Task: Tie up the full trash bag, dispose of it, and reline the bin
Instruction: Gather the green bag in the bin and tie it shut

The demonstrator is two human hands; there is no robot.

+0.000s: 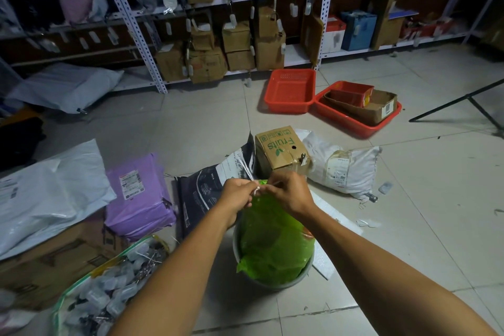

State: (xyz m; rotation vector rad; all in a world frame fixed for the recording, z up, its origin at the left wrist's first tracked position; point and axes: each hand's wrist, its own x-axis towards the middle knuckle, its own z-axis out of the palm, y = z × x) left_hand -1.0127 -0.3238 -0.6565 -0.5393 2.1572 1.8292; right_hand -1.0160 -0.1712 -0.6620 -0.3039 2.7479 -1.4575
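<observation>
A full green trash bag (272, 243) stands in a grey round bin (275, 284) on the tiled floor, its mouth gathered to a narrow neck at the top. A white drawstring (257, 190) runs between my two hands right above that neck. My left hand (236, 194) pinches the string on the left side. My right hand (289, 191) pinches the other end on the right. Both hands nearly touch over the bag's top. The knot itself is partly hidden by my fingers.
Parcels crowd the floor: a "Fruits" carton (281, 148) and a white sack (341, 169) just behind the bin, a dark mailer (207, 188) and purple mailers (137, 196) to the left. Two red baskets (291, 90) lie farther back. Metal shelving (131, 22) lines the wall.
</observation>
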